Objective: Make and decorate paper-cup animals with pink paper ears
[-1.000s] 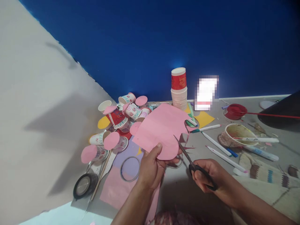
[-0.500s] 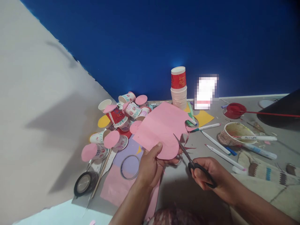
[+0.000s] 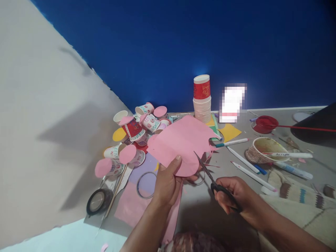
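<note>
Hand at right [image 3: 238, 189] clenched on scissors [image 3: 211, 177], long axis running up-left, tip over or into right part of pink sheet [image 3: 183, 136], can't tell which. Pink sheet lies up-left of that hand; left hand [image 3: 168, 182] is nearer, grasping its near end, thumb on top. Decorated paper cups [image 3: 151, 123] left, markers [image 3: 243, 160] right, on tabletop [image 3: 195, 204].

Cups [image 3: 133, 128] left, paper [image 3: 181, 134] between, markers [image 3: 243, 160] right

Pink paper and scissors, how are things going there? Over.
Left hand gripping pink paper. Right hand holding scissors, blade tips at the paper. Decorated cups to the left, markers to the right; neither between blades and paper.
</note>
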A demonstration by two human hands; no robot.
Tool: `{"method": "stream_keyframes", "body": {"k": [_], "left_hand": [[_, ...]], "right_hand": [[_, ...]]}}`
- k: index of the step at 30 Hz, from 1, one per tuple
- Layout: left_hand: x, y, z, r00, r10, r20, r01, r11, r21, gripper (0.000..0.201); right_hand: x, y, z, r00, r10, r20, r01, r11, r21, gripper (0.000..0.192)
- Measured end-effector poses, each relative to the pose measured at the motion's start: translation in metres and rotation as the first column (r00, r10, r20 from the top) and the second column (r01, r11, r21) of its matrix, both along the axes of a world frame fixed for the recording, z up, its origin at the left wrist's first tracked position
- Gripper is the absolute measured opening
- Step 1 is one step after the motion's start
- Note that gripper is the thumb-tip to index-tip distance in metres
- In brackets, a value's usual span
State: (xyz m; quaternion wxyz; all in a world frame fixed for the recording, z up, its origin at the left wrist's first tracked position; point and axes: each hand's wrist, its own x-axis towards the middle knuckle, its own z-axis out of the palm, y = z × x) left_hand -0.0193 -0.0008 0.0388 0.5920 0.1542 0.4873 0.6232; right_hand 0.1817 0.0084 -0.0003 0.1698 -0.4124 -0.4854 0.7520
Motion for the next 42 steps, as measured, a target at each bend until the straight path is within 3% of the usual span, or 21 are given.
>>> {"method": "stream_keyframes", "body": {"k": [9, 20, 28, 34, 42], "left_hand": [[0.000, 0.000, -0.004, 0.994, 0.102, -0.037, -0.103, 0.994, -0.042, 0.055], [-0.001, 0.001, 0.001, 0.998, 0.042, -0.045, -0.044, 0.998, -0.033, 0.044], [-0.004, 0.000, 0.003, 0.997, 0.029, -0.077, -0.032, 0.999, -0.042, 0.051], [-0.003, -0.002, 0.002, 0.996, -0.058, -0.075, 0.057, 0.998, -0.008, 0.047], [-0.004, -0.002, 0.003, 0.996, -0.067, -0.065, 0.066, 0.998, -0.016, 0.052]], "right_hand": [[-0.003, 0.000, 0.010, 0.998, 0.015, 0.058, -0.016, 1.000, 0.014, 0.067], [-0.003, 0.000, 0.011, 0.997, 0.035, 0.075, -0.036, 0.999, 0.011, 0.052], [-0.001, -0.003, 0.004, 0.997, 0.044, 0.060, -0.042, 0.999, -0.026, 0.059], [0.003, -0.002, 0.001, 0.999, 0.045, 0.029, -0.044, 0.999, -0.026, 0.064], [0.002, -0.001, 0.002, 0.997, 0.057, 0.044, -0.056, 0.998, -0.030, 0.056]]}}
